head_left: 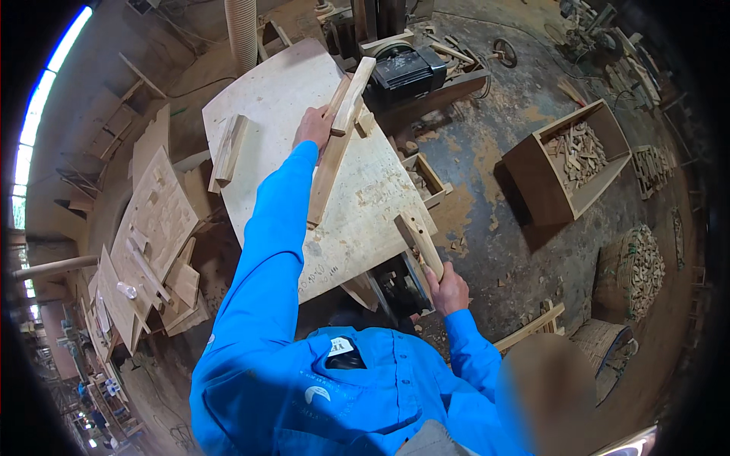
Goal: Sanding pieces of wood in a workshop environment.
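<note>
Across the middle stands a pale bench (266, 87); to its right, a box (536, 186) of wood scraps (576, 152). Against a light wooden bar (354, 93) on the bench, the left hand (313, 125) curls, grip unclear. By the right corner, a holed wooden piece (417, 237) is pinched at its near end by the right hand (450, 290).

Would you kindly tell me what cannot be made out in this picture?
All in the head view:
- Left hand: its palm side is hidden by the back of the hand, so its exact grip is unclear.
- Right hand: the fingers underneath are hidden by the wooden piece.
- Woven basket, lower right: partly covered by a blurred patch.
- Far lower-left background: too small and dark to identify.
</note>
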`<action>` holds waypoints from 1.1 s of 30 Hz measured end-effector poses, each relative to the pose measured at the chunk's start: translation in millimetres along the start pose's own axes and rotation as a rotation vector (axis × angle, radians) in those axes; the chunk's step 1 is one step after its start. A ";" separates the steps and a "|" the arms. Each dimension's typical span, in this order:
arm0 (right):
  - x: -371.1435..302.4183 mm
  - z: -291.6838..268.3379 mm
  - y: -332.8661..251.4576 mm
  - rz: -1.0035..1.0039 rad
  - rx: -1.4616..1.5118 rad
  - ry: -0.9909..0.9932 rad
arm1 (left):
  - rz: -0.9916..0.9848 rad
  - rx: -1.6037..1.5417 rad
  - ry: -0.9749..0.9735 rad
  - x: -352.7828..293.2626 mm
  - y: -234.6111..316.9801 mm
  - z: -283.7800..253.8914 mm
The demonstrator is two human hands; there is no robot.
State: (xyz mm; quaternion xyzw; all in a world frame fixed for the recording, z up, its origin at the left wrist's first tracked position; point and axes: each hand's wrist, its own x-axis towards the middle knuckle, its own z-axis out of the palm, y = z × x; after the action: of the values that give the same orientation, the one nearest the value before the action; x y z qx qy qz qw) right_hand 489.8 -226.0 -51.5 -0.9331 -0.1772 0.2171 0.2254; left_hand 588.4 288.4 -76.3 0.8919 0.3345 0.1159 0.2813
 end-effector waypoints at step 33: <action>-61.2 -9.8 51.5 0.045 0.016 0.012 | 0.270 0.212 0.186 -92.5 31.1 -6.8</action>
State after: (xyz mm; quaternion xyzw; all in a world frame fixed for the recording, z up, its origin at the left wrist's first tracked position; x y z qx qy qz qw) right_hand 454.9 -298.6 -49.3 -0.9363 -0.1532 0.2179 0.2289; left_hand 533.0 210.8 -54.5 0.9388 0.2468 0.1987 0.1354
